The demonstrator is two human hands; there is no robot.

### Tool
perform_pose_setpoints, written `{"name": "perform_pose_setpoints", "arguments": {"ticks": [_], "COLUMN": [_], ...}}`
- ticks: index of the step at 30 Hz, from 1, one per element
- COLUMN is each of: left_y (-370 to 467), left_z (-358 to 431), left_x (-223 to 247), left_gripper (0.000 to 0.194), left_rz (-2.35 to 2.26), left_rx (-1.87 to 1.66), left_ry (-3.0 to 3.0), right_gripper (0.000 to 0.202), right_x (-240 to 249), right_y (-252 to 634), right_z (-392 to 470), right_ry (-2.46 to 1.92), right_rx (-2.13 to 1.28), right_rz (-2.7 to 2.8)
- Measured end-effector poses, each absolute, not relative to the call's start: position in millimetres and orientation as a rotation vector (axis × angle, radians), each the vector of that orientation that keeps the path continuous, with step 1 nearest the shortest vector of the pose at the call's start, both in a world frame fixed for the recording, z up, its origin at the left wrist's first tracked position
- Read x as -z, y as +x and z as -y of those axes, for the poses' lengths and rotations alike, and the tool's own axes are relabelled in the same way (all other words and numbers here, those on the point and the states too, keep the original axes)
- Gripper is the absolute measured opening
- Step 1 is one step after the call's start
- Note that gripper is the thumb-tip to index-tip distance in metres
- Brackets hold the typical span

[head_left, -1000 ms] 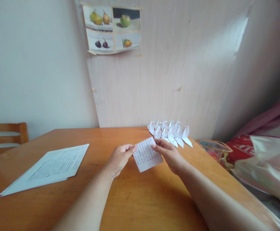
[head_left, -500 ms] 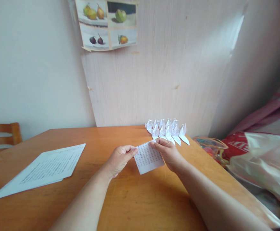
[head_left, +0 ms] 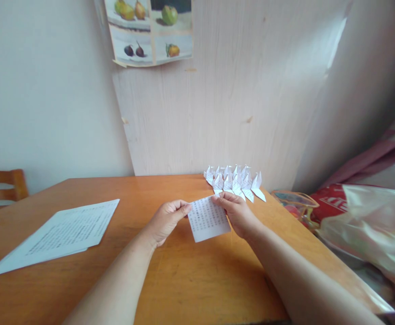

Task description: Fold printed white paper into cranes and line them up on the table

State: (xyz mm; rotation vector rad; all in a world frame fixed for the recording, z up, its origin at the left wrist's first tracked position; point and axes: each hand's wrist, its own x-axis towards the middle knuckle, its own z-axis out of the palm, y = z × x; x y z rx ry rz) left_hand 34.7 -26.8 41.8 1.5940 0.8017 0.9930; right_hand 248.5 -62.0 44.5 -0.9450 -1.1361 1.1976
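Observation:
A small square piece of printed paper [head_left: 209,221] is held up above the table, tilted toward me. My left hand [head_left: 168,221] pinches its upper left corner between thumb and fingers. At the top right edge my right hand [head_left: 237,213] grips it, thumb on the printed face and fingers behind. Just beyond the hands, several folded white paper figures [head_left: 237,184] stand close together in rows, print showing on some. The fingers behind the paper are partly hidden.
Printed sheets [head_left: 65,234] lie stacked at the left of the wooden table [head_left: 184,289]. A wooden chair [head_left: 4,185] stands at the far left. Beyond the right edge are plastic bags [head_left: 370,230] and a red bag [head_left: 326,198]. A fruit picture [head_left: 152,34] hangs on the wall.
The view has shifted slightly, so everything sits a little higher and further left. Both hands keep their hold on the paper, almost unmoved.

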Motion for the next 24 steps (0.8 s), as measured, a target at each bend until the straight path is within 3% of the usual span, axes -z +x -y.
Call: {"name": "perform_pose_setpoints", "arguments": {"ticks": [24], "left_y": [23.2], "left_z": [5.7], "left_x": [-26.9], "left_gripper": [0.027], "left_rz": [-0.911], "left_rx": [-1.088], "left_ry": [1.152], "right_gripper": [0.031], "right_x": [-37.5], "right_y": [254.2], "right_z": [54.6], "right_ry": [-1.153], "right_rx": [-1.01], "right_rz": [1.189]}}
